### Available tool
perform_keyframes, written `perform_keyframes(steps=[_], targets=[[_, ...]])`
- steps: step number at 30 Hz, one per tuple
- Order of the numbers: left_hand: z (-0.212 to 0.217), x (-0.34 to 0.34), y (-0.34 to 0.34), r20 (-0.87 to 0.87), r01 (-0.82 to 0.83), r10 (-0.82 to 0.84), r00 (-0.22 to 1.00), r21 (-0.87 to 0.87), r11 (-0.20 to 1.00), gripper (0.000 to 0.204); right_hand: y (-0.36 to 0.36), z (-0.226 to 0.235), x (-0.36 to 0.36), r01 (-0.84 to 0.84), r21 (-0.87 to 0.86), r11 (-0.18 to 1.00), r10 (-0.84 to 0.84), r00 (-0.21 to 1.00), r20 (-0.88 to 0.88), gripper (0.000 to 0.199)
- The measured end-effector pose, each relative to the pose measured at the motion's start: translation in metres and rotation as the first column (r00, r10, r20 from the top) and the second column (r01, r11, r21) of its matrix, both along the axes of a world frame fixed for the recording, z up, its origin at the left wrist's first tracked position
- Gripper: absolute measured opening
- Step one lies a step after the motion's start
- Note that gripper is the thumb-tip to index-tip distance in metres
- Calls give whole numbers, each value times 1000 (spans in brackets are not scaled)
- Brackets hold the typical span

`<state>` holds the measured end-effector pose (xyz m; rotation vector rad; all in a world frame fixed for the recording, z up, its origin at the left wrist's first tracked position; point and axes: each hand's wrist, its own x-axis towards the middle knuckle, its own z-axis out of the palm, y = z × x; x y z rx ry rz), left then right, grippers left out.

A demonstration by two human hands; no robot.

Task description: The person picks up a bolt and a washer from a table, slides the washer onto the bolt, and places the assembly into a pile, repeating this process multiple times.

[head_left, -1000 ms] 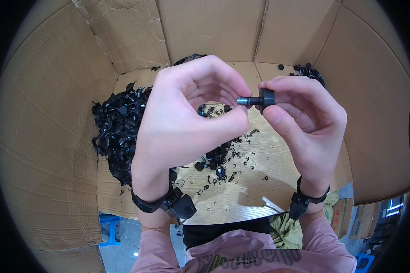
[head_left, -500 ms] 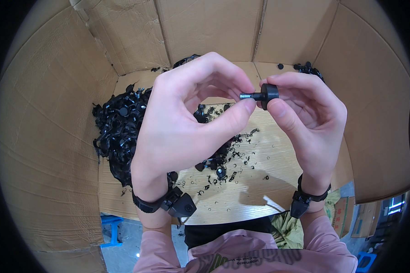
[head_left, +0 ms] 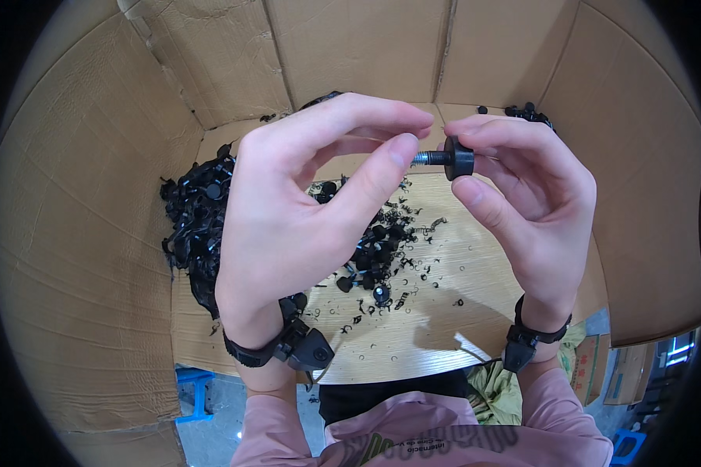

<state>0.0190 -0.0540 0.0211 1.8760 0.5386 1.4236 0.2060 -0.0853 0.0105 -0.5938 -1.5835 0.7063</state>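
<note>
A black round-headed piece with a threaded metal stud (head_left: 460,158) is held up sideways between my hands, its stud facing left. My right hand (head_left: 533,183) grips the round head by its rim, index finger on top and thumb below. Close by the stud's end, my left hand (head_left: 304,194) has curled fingers, with a gap between thumb and index fingertip. Its thumb lies right by the stud's tip; whether it touches, I cannot tell. Under and beyond my left hand lies a heap of similar black pieces (head_left: 378,249), partly hidden by it.
A large pile of black parts (head_left: 199,214) lies on the left of the wooden table (head_left: 444,342). A smaller cluster (head_left: 530,115) sits at the back right. Black scraps (head_left: 401,300) are scattered mid-table. Cardboard walls (head_left: 358,54) stand around the back and sides.
My left hand has moved up and left, and its thumb and index finger have parted from their pinch on the stud. The piece has barely moved in my right hand.
</note>
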Motion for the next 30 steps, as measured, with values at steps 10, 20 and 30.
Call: perform_keyframes(steps=[10, 20, 30], targets=[[-2, -6, 0, -32, 105, -107, 994, -58, 993, 14, -3, 1, -4, -2, 24, 1000, 2, 999, 34, 33], [1, -9, 0, 17, 170, -170, 985, -210, 963, 14, -3, 2, -3, -27, 17, 999, 27, 999, 33, 33], [2, -9, -2, -25, 139, -148, 989, -218, 966, 12, -5, 2, -3, -26, 16, 1000, 25, 998, 61, 32]])
